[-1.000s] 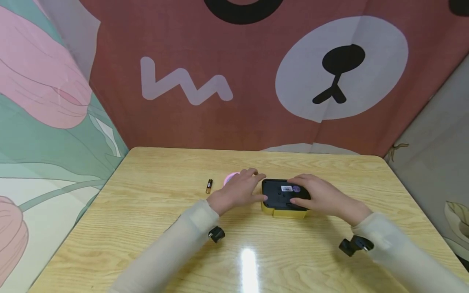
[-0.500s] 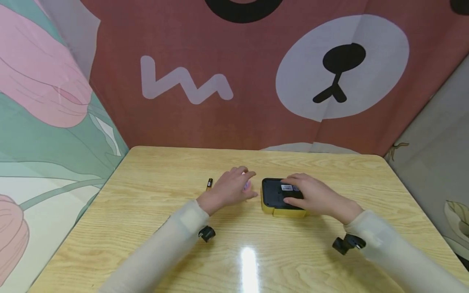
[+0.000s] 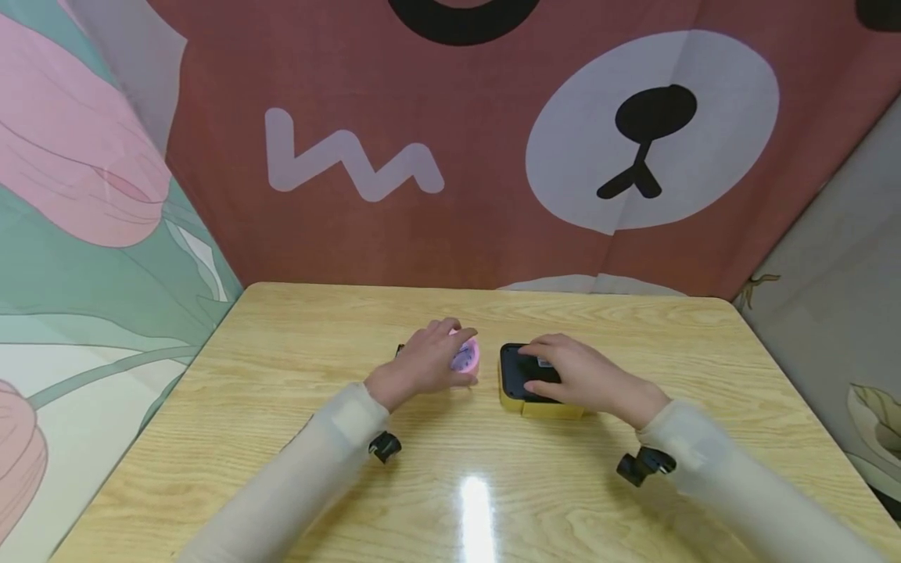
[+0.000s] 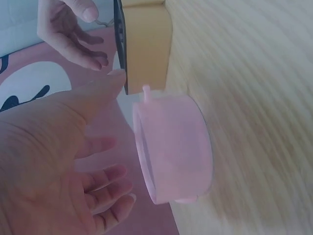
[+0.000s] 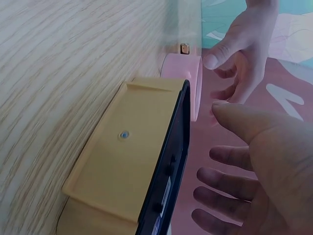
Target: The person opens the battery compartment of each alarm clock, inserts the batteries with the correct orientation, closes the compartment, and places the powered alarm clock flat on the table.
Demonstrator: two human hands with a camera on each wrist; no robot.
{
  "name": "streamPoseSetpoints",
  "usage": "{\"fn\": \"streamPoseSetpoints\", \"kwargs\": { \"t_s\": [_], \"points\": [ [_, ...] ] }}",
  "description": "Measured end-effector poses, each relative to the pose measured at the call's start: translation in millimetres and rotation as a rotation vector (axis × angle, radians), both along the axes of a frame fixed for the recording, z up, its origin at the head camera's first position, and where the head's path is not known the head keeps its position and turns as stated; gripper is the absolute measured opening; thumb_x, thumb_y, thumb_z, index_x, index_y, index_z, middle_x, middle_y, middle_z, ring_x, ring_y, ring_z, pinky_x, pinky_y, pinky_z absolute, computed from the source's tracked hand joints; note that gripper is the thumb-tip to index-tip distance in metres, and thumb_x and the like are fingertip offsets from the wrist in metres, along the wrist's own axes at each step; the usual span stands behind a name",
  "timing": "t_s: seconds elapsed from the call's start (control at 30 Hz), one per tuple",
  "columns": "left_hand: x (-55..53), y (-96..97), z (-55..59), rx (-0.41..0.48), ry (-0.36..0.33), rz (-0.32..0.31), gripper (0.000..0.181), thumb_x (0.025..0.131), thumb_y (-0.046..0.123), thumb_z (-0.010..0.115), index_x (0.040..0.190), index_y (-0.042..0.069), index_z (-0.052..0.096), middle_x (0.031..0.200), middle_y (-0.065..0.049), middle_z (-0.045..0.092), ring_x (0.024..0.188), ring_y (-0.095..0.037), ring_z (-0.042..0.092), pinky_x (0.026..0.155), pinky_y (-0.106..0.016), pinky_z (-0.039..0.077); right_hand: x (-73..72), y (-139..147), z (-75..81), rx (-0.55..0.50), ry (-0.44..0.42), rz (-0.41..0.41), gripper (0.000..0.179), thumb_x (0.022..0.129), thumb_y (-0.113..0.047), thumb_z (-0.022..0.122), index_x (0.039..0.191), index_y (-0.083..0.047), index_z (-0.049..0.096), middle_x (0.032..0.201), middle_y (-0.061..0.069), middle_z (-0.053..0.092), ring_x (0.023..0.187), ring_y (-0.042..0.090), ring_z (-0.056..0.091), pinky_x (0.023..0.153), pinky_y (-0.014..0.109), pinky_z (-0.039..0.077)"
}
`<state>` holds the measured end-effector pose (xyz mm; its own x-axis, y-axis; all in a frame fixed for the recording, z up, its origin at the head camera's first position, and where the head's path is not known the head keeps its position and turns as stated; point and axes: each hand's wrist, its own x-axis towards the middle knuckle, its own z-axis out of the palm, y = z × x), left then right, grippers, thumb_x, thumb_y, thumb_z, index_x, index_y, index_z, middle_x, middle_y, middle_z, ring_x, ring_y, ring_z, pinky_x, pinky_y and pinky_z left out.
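In the head view, my left hand (image 3: pixel 421 361) hovers over a small round pink case (image 3: pixel 468 358), which looks like a clock with a purplish face. The left wrist view shows its fingers spread and apart from the pink case (image 4: pixel 173 147), which has a small knob on its side. To the right lies a yellow box (image 3: pixel 551 410) with a black panel (image 3: pixel 516 374) on top. My right hand (image 3: pixel 591 377) hangs over that panel, partly hiding it; in the right wrist view its loose fingers are apart from the box (image 5: pixel 122 152).
A battery (image 5: pixel 184 48) lies on the wooden table (image 3: pixel 296 344) beyond the pink case, mostly hidden by my left hand in the head view. A red cloth (image 3: pixel 352 242) with a printed cartoon bear hangs behind the table.
My left hand has moved left, away from the yellow box and over the pink case, covering most of the battery. My right hand has shifted left above the black panel.
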<state>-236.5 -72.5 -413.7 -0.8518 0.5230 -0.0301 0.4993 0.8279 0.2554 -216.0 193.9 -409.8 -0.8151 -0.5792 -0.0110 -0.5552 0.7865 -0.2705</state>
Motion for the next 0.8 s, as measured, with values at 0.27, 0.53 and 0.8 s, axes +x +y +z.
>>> {"fn": "streamPoseSetpoints", "kwargs": {
  "t_s": [0.27,0.53,0.8],
  "points": [
    [-3.8,-8.0,-2.4,-0.004,-0.019,0.014,0.083,0.082,0.047,0.083,0.151,0.015,0.048,0.150,-0.016,0.047,0.130,-0.032,0.048,0.104,-0.049,0.045,-0.4,-11.0,-0.1,0.007,-0.011,0.020,0.057,0.095,-0.039,0.070,0.144,-0.012,0.057,0.143,0.016,0.058,0.130,0.034,0.057,0.103,0.052,0.050],
    [-8.4,-5.9,-1.8,-0.019,-0.055,0.017,0.088,0.081,0.045,0.084,0.154,0.018,0.042,0.154,-0.016,0.041,0.134,-0.033,0.044,0.108,-0.050,0.042,-2.7,-19.7,-3.3,0.002,-0.024,0.040,0.058,0.097,-0.040,0.068,0.145,-0.010,0.056,0.145,0.016,0.057,0.134,0.034,0.054,0.106,0.053,0.048],
    [-12.6,-2.3,-2.8,-0.104,-0.034,-0.010,0.087,0.080,0.036,0.087,0.153,0.021,0.043,0.153,-0.017,0.043,0.134,-0.035,0.045,0.108,-0.050,0.042,-4.0,-28.2,-1.2,-0.014,-0.014,0.068,0.056,0.096,-0.036,0.070,0.142,-0.008,0.058,0.142,0.013,0.059,0.132,0.031,0.056,0.106,0.052,0.048]
  ]
}}
